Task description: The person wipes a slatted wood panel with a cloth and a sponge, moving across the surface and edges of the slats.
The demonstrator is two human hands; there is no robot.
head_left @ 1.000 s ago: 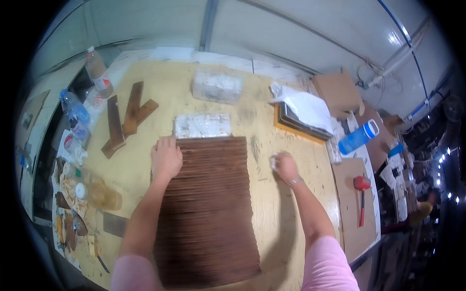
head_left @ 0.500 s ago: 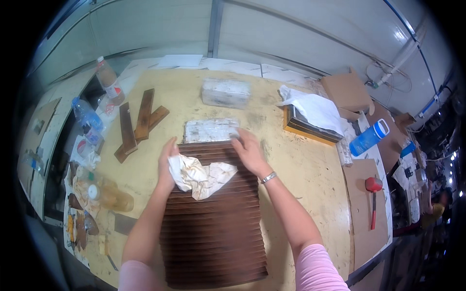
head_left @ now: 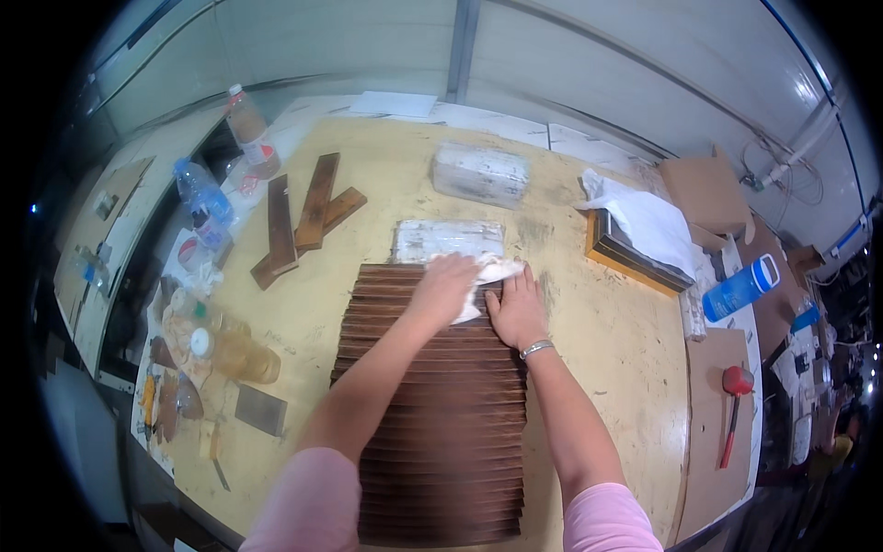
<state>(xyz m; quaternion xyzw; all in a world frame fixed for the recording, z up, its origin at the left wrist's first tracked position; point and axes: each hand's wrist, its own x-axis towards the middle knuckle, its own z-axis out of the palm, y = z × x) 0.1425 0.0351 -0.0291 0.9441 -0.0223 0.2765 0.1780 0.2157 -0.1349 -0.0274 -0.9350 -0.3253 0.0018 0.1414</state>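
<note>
Both hands work at the far end of a row of dark brown wooden slats [head_left: 441, 414], which lie overlapped in one long stack running from the near edge of the desk [head_left: 607, 350] toward its middle. Left hand [head_left: 443, 290] rests palm down on the far slats, fingers curled over a crumpled white cloth [head_left: 492, 276], gripping it against the wood. Right hand [head_left: 517, 308] lies flat just beside it, open, fingers spread on the slats and touching the cloth's edge; a metal bracelet [head_left: 535, 349] sits on that wrist. Pink sleeves on both arms at the near edge.

Just beyond the slats, touching their far end, a flat white-smeared block [head_left: 449, 240]. Further toward the far edge, a wrapped whitish bundle [head_left: 481, 174]. Toward the far left corner, three loose dark wood strips [head_left: 303, 216] lie crossed over each other. Along the left edge: plastic bottles [head_left: 204, 204], an amber bottle lying down [head_left: 235, 354], a small dark square piece [head_left: 260, 408] and clutter too small to tell. Toward the right edge, a white sheet [head_left: 648, 221] draped over a dark framed tray [head_left: 635, 253], a blue bottle [head_left: 741, 287] and a red-headed mallet [head_left: 733, 405] on a brown board, well apart from the hands.
</note>
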